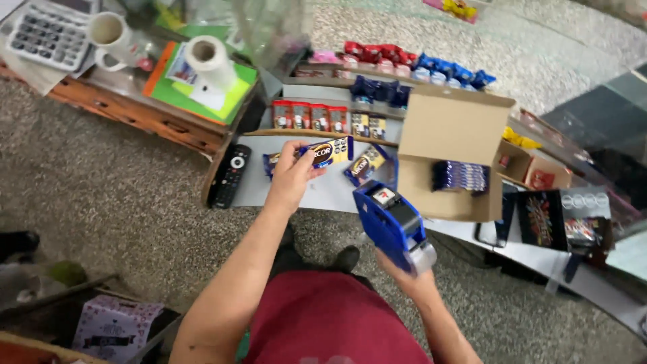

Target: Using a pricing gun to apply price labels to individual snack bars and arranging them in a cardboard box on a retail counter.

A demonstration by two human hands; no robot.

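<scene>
My left hand (291, 176) holds a flat blue and gold chocolate bar (328, 151) by its left end, above a grey shelf (323, 192). A blue price-label gun (392, 221) is gripped in my right hand (406, 275), its front end pointing toward the bar. More bars of the same kind (366, 164) lie on the shelf just right of the held one. An open cardboard box (450, 154) stands to the right with purple packs inside.
A black remote control (229, 176) lies on the shelf's left end. Stepped shelves behind carry red and blue snack packs (310, 116). A wooden desk (145, 114) at upper left holds a calculator, a white mug and a paper roll. The floor is speckled stone.
</scene>
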